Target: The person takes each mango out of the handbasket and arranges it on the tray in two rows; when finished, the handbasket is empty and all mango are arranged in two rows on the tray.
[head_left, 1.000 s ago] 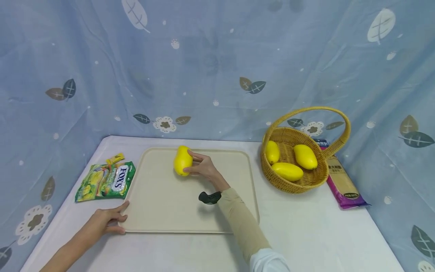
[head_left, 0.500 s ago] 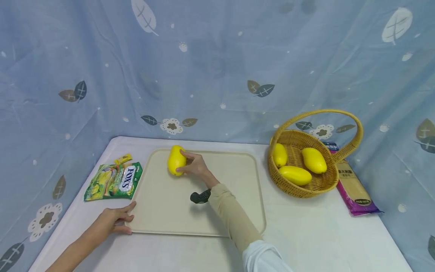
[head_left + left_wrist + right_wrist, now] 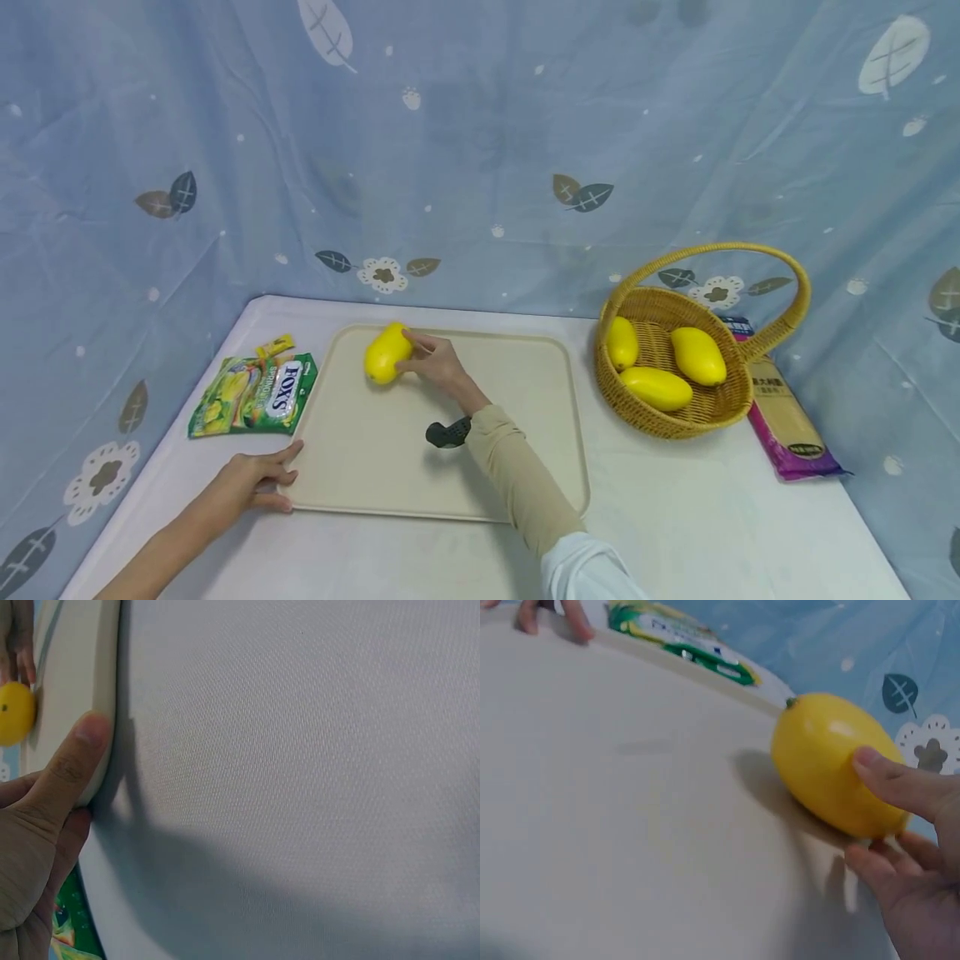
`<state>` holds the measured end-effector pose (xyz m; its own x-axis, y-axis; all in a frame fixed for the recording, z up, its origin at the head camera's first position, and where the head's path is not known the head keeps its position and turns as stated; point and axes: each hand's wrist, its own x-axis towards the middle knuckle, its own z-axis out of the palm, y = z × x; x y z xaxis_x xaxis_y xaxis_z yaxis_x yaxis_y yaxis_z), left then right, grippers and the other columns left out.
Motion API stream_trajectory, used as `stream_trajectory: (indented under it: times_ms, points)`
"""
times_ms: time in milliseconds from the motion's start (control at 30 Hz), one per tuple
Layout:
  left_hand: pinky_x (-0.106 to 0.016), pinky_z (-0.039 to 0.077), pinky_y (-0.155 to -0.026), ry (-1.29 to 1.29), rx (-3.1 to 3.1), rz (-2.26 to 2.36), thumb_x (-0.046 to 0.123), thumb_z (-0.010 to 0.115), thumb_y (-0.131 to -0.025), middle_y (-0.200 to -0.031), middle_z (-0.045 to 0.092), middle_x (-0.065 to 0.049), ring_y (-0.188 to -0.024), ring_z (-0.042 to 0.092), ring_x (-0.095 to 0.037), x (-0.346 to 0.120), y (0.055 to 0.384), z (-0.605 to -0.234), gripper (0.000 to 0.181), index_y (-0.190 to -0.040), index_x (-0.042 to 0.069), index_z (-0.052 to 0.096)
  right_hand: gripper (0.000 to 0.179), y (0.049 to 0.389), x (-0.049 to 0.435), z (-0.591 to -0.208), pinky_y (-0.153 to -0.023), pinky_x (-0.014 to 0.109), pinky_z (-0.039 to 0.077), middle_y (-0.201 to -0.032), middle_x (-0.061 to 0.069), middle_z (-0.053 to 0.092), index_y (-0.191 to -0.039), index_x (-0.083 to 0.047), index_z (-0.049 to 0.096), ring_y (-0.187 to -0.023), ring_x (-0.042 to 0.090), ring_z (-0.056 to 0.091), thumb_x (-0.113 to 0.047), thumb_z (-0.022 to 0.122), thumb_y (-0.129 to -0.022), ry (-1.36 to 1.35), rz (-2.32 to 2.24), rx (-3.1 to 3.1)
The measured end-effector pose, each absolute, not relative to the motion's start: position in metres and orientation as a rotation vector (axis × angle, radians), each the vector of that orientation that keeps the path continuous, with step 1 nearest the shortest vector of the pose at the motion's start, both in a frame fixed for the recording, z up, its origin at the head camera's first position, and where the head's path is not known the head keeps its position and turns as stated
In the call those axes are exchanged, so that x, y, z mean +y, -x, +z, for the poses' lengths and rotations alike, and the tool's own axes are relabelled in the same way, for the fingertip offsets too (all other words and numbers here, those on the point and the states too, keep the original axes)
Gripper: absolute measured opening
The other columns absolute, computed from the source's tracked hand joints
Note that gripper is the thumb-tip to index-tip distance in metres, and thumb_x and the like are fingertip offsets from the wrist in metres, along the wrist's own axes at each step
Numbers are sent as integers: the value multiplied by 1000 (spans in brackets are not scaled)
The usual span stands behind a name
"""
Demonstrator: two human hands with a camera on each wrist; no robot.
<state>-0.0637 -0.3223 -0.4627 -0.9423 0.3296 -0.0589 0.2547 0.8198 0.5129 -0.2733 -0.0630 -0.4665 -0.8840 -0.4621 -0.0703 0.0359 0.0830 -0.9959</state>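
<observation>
A yellow mango (image 3: 387,353) is at the back left of the beige tray (image 3: 390,450), tilted with its far end to the right. My right hand (image 3: 437,364) holds it from the right side; in the right wrist view the thumb lies on top of the mango (image 3: 838,761) and the fingertips reach its lower side. At the tray's front left corner, my left hand (image 3: 243,487) grips the rim. The left wrist view has the thumb on the front edge of the tray (image 3: 103,667), with the other fingers round the corner, partly hidden.
Left of the tray lies a green FOX'S candy bag (image 3: 251,396) with a small yellow wrapped candy (image 3: 275,346) behind it. A wicker basket (image 3: 675,429) at right holds three mangoes. Beside it lies a purple packet (image 3: 787,417). A patterned blue curtain (image 3: 480,150) backs the table.
My right hand has moved the mango left on the tray and turned it so its far end leans right. The left hand stays at the tray corner. The head view has shifted slightly.
</observation>
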Motion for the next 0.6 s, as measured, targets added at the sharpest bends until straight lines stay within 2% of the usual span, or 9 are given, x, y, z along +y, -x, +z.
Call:
stream_trajectory:
  times_ms: [200,600]
  points:
    - [-31,59,-75,-455,2863,771,30,81,-64,-126,52,-33,-95,67,-33,-322,64,-463,40,-91,2,74,60,277,-57,-467,-109,31,39,-144,8,47,-135,-2,52,-136,24,40,11,71,-80,498,-1893,1909]
    - [-32,59,-76,-453,2871,752,33,80,-64,-126,52,-33,-98,65,-36,-322,64,-464,40,-89,3,74,61,271,-48,-444,-111,41,35,-147,17,41,-137,6,45,-137,33,36,12,69,-81,536,-1844,1850]
